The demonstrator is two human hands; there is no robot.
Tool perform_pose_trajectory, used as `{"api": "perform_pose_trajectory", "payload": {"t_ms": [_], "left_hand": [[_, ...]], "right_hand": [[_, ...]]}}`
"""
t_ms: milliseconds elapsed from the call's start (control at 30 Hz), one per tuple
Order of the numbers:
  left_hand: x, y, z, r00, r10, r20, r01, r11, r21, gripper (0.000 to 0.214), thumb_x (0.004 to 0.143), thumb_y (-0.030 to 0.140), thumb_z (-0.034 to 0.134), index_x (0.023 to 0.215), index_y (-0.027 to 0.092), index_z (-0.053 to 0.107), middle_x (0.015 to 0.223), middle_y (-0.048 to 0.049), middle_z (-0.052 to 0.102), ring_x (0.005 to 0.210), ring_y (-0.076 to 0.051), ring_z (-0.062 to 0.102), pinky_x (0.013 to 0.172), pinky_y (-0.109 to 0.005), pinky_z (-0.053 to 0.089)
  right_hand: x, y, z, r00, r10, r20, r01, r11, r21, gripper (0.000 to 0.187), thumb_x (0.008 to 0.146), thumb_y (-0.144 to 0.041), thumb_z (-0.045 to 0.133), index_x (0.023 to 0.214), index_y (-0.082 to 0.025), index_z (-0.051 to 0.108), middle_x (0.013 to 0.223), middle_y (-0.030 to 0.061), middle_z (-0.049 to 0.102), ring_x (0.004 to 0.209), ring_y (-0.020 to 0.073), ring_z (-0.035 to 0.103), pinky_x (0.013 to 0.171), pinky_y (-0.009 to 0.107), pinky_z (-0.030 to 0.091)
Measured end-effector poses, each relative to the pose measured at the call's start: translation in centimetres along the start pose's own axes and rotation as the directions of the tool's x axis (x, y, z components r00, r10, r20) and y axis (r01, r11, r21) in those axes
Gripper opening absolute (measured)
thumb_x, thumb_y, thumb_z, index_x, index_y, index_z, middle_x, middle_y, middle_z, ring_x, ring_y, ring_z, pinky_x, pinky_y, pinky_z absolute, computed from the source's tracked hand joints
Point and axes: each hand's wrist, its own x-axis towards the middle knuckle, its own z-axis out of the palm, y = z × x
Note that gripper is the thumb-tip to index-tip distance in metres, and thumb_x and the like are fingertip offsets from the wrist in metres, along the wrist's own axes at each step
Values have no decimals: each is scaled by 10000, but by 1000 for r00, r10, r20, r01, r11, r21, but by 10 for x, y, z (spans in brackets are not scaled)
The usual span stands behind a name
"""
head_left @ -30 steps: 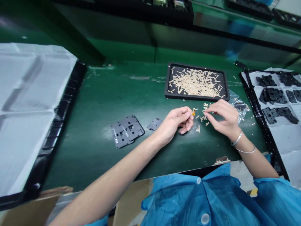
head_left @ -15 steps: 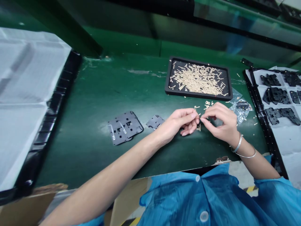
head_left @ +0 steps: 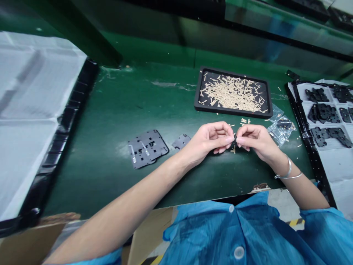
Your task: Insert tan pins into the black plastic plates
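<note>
My left hand [head_left: 213, 139] and my right hand [head_left: 256, 141] meet fingertip to fingertip above the green table. Between them both pinch a small black piece [head_left: 235, 139], mostly covered by the fingers. A few pale strips [head_left: 233, 150] lie just below the fingertips, with more pale bits [head_left: 244, 120] beyond. Left of my left hand, thin dark grey plates with cut-outs [head_left: 148, 148] lie overlapped, two bearing silvery strips. A smaller grey plate [head_left: 181, 141] is partly hidden behind my left wrist.
Behind the hands, a black tray [head_left: 230, 112] holds a heap of pale strips [head_left: 231, 94]. A clear plastic bag [head_left: 281, 129] with small dark contents lies right. Black moulded parts [head_left: 324, 112] fill a white-lined tray [head_left: 335, 162] at far right. Another white-lined tray [head_left: 30, 129] stands left.
My right hand has turned and its fingers have closed in against my left fingertips. The small black piece now shows between them. The view has shifted slightly.
</note>
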Motion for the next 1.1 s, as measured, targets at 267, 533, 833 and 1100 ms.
{"api": "perform_pose_trajectory", "payload": {"t_ms": [267,533,833,1100], "left_hand": [[1,6,-2,1000,8,2,-8,997,74,296,692,346,742,808,161,543,587,42,530,459,-57,427,425,-192,283],[-47,49,-26,860,368,-355,230,342,911,257,756,378,704,910,193,617,864,-39,650,766,-203,582,671,-311,399],[-55,17,-30,935,207,-287,306,-66,950,440,600,412,825,849,204,527,953,-148,616,928,-386,573,670,-398,422],[-41,23,-17,878,309,-365,182,489,853,126,773,240,609,852,207,518,790,-23,623,717,-199,588,652,-300,405]], "right_hand": [[1,3,-2,999,33,-11,-32,997,68,243,632,-320,827,657,-158,647,543,-47,581,447,41,432,415,173,311],[0,3,-6,997,8,-76,-3,997,73,199,649,-294,792,637,-166,640,533,-47,567,449,44,428,409,180,309],[-1,-1,-3,999,38,-36,-35,995,91,186,621,-247,812,630,-156,650,529,-41,591,456,40,436,417,167,317],[-2,-1,-1,992,-56,-117,69,992,110,193,612,-237,819,623,-159,644,536,-49,577,456,41,453,406,166,313]]}}
